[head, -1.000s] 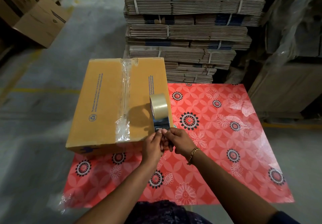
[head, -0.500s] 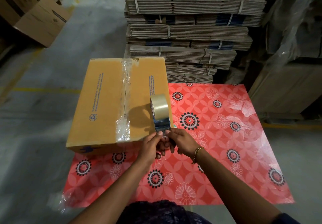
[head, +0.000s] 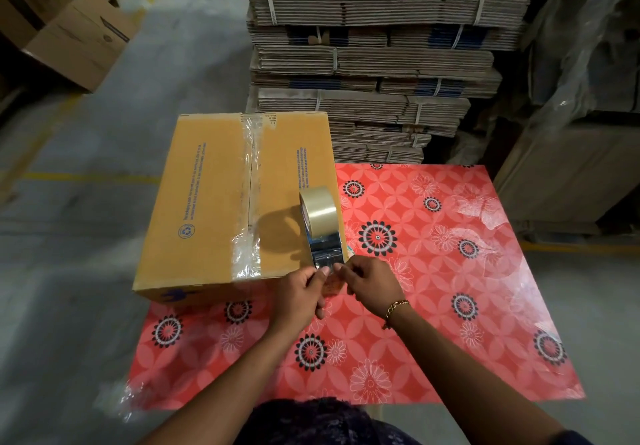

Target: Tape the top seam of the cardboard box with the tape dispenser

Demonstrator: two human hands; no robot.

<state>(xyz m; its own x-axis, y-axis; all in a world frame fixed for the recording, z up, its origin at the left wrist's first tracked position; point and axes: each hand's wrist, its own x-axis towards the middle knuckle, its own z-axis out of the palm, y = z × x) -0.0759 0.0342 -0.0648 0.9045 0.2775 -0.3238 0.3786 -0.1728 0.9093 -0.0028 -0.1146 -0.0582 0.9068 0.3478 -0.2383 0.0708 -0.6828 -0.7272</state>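
Observation:
A closed cardboard box (head: 204,209) lies on the left part of a red flowered sheet, with clear tape (head: 250,195) running along its top seam from far edge to near edge. A tape dispenser (head: 320,223) with a roll of clear tape stands on the box's near right corner. My left hand (head: 299,294) and my right hand (head: 372,280) meet just below it, both pinching the loose tape end and the dispenser's shiny front. A gold bracelet circles the right wrist.
The red flowered sheet (head: 433,306) covers the floor in front of me. Tall stacks of bundled flat cartons (head: 374,57) rise behind it. Made-up boxes (head: 79,36) sit at the far left, plastic-wrapped goods (head: 581,46) at the right. Grey concrete floor lies to the left.
Both hands have shifted slightly at the dispenser's front, the fingers drawing apart a little along the tape end. The box and dispenser have stayed in place.

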